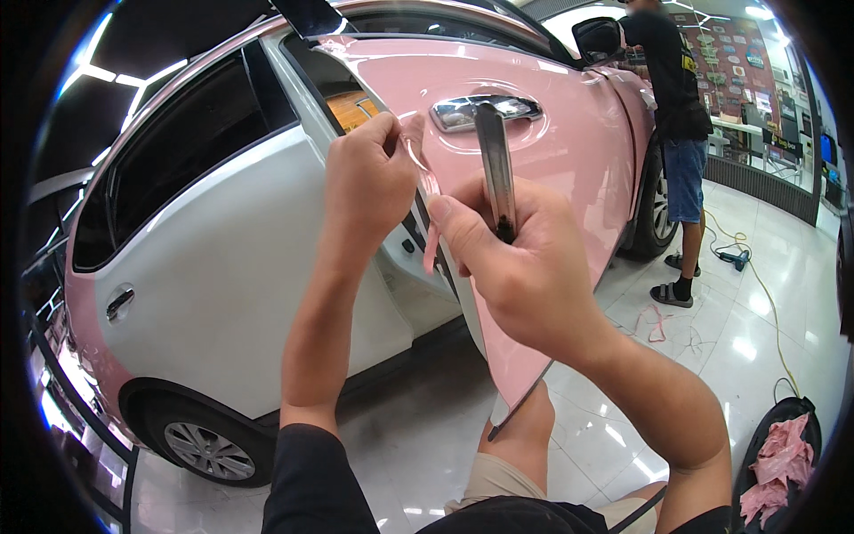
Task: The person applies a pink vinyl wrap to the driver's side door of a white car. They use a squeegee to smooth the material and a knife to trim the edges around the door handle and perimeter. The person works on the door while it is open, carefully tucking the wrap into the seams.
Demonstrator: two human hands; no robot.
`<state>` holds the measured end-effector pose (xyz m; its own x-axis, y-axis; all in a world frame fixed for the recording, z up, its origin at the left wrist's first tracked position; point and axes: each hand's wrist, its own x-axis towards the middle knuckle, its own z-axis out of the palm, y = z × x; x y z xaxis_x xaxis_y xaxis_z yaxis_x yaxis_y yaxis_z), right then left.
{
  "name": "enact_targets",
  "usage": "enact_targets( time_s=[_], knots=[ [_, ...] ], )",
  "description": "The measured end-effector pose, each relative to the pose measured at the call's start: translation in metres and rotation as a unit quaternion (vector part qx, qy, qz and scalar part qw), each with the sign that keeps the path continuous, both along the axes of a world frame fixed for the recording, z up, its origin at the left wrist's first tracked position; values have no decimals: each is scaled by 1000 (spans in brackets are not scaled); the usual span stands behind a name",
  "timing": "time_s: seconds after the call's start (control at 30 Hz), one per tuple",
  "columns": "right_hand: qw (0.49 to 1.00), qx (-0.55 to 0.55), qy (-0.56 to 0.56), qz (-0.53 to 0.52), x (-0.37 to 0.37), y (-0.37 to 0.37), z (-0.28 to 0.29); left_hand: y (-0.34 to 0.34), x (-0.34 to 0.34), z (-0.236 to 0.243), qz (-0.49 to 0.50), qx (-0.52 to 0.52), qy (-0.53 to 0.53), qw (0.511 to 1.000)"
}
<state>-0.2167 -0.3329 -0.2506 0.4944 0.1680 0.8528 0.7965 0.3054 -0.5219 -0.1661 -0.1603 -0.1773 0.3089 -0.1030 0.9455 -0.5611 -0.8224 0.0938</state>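
I see an open front car door (pixel 569 160) covered in glossy pink film, with a chrome handle (pixel 454 116). My left hand (pixel 369 178) is closed at the door's rear edge, pinching a thin loose pink film strip (pixel 418 151) that dangles downward along that edge. My right hand (pixel 520 267) grips a silver knife-like tool (pixel 494 160), upright and overlapping the handle in view, with the thumb at the door edge by the strip. The tool's lower part is hidden in my fingers.
A white rear door (pixel 196 294) stands left. Another person (pixel 676 98) stands at the car's front right. A blue-black power tool (pixel 734 259), a cord (pixel 769 320) and pink scraps (pixel 658 325) lie on the floor; a black bin (pixel 796 409) holds crumpled pink film at lower right.
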Motion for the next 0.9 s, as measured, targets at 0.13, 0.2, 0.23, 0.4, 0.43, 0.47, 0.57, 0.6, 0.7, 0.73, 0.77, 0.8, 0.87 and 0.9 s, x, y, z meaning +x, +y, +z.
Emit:
enact_targets(
  time_s=[0.13, 0.2, 0.23, 0.4, 0.43, 0.47, 0.57, 0.6, 0.7, 0.73, 0.77, 0.8, 0.87, 0.9],
  knots=[
    [999, 6, 30, 16, 11, -7, -6, -13, -3, 2, 59, -6, -31, 998],
    [998, 11, 56, 24, 11, -14, -8, -20, -4, 3, 107, 23, -55, 992],
    [997, 20, 72, 28, 8, -17, -9, -23, -5, 4, 133, 48, -65, 988],
    [989, 89, 114, 21, 14, -35, -16, -41, -18, 6, 226, 116, -46, 966],
    [988, 92, 122, 19, 16, -39, -18, -46, -21, 6, 240, 125, -45, 962],
    [987, 95, 130, 17, 18, -43, -21, -49, -24, 5, 254, 134, -44, 957],
    [986, 99, 133, -11, 28, -49, -32, -51, -21, 6, 276, 205, -15, 939],
    [986, 97, 133, -16, 30, -51, -33, -51, -21, 8, 292, 225, -12, 930],
    [984, 97, 146, -10, 32, -58, -36, -36, -30, 15, 291, 250, 33, 923],
    [983, 103, 150, -1, 32, -65, -35, -30, -44, 25, 261, 238, 68, 933],
    [986, 91, 139, -20, 32, -71, -35, -25, -57, 32, 230, 225, 102, 941],
    [988, 77, 129, -44, 33, -79, -39, -18, -68, 27, 227, 200, 118, 946],
    [987, 57, 126, -85, 36, -89, -51, -5, -79, 11, 210, 151, 155, 953],
    [985, 50, 132, -94, 35, -91, -58, 4, -71, 8, 161, 124, 148, 968]
  ],
)
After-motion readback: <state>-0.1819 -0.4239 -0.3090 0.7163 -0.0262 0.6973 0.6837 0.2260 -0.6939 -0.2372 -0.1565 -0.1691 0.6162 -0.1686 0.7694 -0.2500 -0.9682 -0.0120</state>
